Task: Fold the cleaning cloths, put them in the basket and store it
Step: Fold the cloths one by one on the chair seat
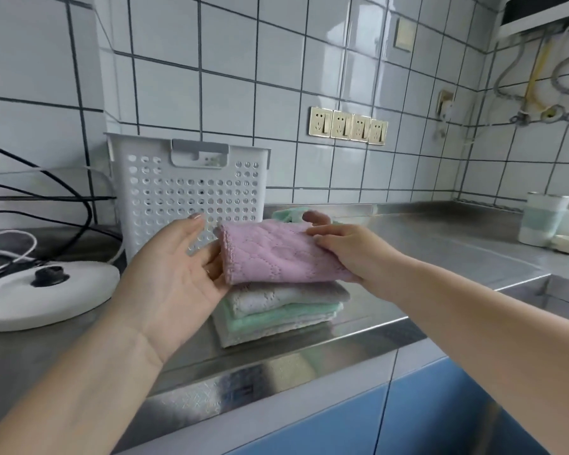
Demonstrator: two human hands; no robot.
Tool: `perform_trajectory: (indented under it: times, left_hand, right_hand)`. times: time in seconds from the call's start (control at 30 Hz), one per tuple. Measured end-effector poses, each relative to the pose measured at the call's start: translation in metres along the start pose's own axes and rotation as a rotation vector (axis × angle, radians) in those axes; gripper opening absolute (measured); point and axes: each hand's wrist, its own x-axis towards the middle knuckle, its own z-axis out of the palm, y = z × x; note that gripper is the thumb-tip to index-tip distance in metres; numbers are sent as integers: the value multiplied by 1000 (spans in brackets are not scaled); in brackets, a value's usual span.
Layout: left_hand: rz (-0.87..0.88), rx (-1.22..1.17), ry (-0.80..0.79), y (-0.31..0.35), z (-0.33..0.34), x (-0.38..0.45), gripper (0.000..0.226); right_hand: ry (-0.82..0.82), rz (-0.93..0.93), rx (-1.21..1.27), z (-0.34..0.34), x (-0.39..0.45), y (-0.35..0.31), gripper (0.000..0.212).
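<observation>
A folded pink cloth (273,252) is held just above a stack of folded cloths (276,315) in grey, green and white on the steel counter. My right hand (352,251) grips its right end, thumb on top. My left hand (174,274) is at its left edge with fingers spread and touching the fold. Behind them stands a white perforated basket (165,188) with a grey handle, upright against the tiled wall. Another green cloth (288,213) lies on the counter behind the pink one, partly hidden.
A white round appliance lid (43,295) with black and white cables lies at the left. A white and green cup (544,218) and a soap dish stand at the right, near a sink edge (539,284). Wall sockets (347,125) sit above the counter.
</observation>
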Motion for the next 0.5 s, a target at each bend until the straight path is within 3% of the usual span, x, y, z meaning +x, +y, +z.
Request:
perform_trajectory:
  times: [0.17,0.27,0.33,0.43,0.5]
  left_hand:
    - [15,-48,11,-6,-6,-11,41]
    - [45,-57,-11,-9,-9,-21,37]
    - [114,-32,58,-13,-8,-21,38]
    - [315,281,212,-18,-8,-19,44]
    - [470,742,130,-20,-9,-21,46]
  right_hand:
    - [-15,118,6,2,0,5,19]
    - [-23,43,-97,6,0,9,19]
    - [3,2,-157,7,2,12,20]
    - [21,-5,-210,4,2,15,18]
    - [22,-7,-247,2,0,15,16]
